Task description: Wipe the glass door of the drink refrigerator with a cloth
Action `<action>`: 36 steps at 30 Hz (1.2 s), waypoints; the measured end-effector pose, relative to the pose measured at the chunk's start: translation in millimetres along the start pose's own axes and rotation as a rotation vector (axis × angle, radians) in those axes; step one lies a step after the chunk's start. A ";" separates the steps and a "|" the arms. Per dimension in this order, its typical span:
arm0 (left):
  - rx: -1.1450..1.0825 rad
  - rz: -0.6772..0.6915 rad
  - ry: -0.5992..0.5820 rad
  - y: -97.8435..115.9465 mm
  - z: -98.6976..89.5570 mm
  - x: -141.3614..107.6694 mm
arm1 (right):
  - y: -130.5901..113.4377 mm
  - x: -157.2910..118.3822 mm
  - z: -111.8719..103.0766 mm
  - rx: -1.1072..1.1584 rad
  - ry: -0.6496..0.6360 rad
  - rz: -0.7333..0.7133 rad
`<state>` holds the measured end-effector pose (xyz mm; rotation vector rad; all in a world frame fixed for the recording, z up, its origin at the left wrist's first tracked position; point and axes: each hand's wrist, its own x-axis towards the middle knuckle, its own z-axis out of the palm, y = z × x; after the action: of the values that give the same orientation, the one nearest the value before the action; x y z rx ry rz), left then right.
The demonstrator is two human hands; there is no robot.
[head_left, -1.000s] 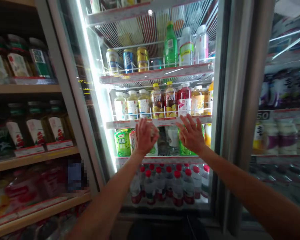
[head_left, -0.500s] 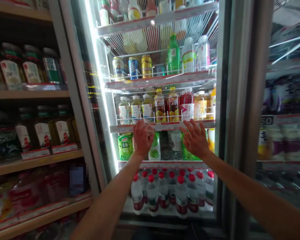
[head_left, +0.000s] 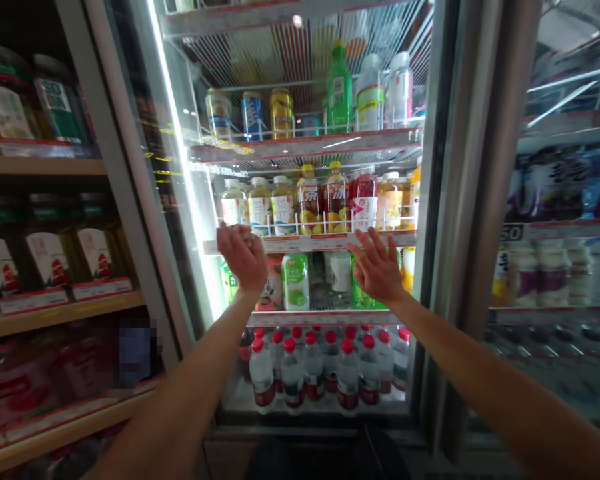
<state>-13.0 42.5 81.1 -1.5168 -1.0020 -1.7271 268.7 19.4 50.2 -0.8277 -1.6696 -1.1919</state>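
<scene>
My left hand is at the left part of a fridge shelf's front rail, its fingers bent and apart, with nothing visible in them. My right hand lies over the same rail farther right, fingers spread, holding nothing. Behind and above the rail stand pale tea bottles, dark tea bottles with yellow caps and a red bottle. Below it, between my hands, is a green and white carton. A green pack is partly hidden by my right hand.
Red-capped water bottles fill the bottom. Cans and a green bottle stand on a higher shelf. Wooden shelves with dark bottles are at the left. A metal door frame rises at the right.
My left hand has moved left along the rail, uncovering more of the packs below. My right hand stays near the same rail spot. The whole view has shifted slightly.
</scene>
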 end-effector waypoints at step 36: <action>0.017 0.370 -0.130 23.8 9.5 2.9 | -0.5 1.5 0.0 -0.007 0.021 -0.006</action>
<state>11.5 38.4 87.8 -1.6983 -0.7376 -1.3723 267.7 19.2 51.5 -0.8122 -1.6525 -1.2068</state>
